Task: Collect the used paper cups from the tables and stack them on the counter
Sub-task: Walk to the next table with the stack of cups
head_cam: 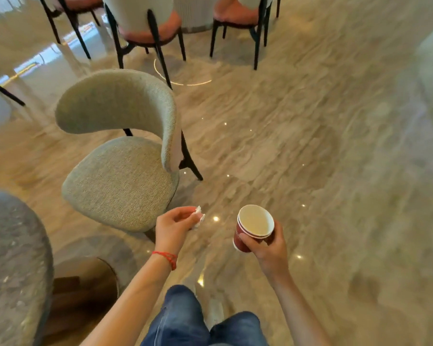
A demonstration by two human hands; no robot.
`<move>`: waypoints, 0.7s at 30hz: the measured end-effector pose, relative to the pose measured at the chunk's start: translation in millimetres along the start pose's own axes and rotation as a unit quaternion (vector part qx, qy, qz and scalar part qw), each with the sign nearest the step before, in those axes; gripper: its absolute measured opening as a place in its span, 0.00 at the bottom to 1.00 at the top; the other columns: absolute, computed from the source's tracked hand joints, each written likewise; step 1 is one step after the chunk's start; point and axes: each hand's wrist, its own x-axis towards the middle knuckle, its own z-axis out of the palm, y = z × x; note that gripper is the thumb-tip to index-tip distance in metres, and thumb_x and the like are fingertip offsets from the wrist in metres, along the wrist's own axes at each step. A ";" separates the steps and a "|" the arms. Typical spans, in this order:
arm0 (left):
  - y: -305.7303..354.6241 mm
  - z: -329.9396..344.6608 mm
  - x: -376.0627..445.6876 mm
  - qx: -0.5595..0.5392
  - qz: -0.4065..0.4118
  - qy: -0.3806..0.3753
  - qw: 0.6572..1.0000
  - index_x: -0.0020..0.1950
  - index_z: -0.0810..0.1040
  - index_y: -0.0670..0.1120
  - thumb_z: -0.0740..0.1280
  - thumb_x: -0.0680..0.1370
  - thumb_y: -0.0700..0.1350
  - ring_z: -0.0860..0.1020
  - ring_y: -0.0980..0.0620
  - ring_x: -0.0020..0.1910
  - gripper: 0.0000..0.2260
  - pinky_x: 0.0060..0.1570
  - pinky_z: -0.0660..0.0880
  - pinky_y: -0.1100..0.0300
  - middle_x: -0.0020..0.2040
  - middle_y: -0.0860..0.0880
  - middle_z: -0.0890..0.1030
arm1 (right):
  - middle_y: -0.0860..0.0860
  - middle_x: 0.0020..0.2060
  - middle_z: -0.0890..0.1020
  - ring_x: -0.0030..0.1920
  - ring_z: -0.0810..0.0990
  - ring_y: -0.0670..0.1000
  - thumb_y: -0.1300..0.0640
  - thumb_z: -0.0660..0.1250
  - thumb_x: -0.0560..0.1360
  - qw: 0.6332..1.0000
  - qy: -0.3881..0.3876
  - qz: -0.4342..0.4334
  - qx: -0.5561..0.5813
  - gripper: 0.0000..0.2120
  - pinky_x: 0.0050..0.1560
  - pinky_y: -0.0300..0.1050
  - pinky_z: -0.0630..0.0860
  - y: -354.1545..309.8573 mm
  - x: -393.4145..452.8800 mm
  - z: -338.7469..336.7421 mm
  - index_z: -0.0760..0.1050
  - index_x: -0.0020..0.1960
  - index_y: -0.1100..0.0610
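My right hand [269, 248] grips a small stack of red paper cups [254, 227] nested one inside the other, tilted so the pale empty inside faces me. My left hand [173, 228] is held out at the same height, its fingers pinching a crumpled white tissue [198, 217]. Both hands hang over the glossy floor in front of my legs. No counter is in view.
A grey upholstered chair [120, 156] stands just left of my left hand. The rim of a round dark stone table [15, 258] fills the lower left. More chairs with pink seats [150, 28] and a table base stand at the back. Marble floor [310, 146] stretches to the right.
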 end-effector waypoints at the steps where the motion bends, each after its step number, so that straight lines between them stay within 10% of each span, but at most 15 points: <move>1: 4.2 11.2 7.1 0.007 0.001 -0.010 1.000 0.39 0.82 0.50 0.73 0.70 0.40 0.78 0.64 0.27 0.05 0.28 0.72 0.73 0.28 0.55 0.82 | 0.36 0.48 0.80 0.49 0.79 0.38 0.57 0.81 0.60 1.000 0.010 0.003 -0.001 0.29 0.44 0.30 0.75 -0.6 6.0 -5.3 0.72 0.56 0.43; 21: 147.8 187.8 273.7 0.061 -0.019 -0.120 0.991 0.42 0.82 0.48 0.73 0.71 0.42 0.78 0.65 0.28 0.03 0.30 0.73 0.74 0.31 0.55 0.82 | 0.37 0.48 0.81 0.49 0.79 0.38 0.44 0.78 0.56 0.991 0.130 0.007 -0.001 0.29 0.48 0.36 0.74 -104.8 298.8 -30.1 0.71 0.54 0.40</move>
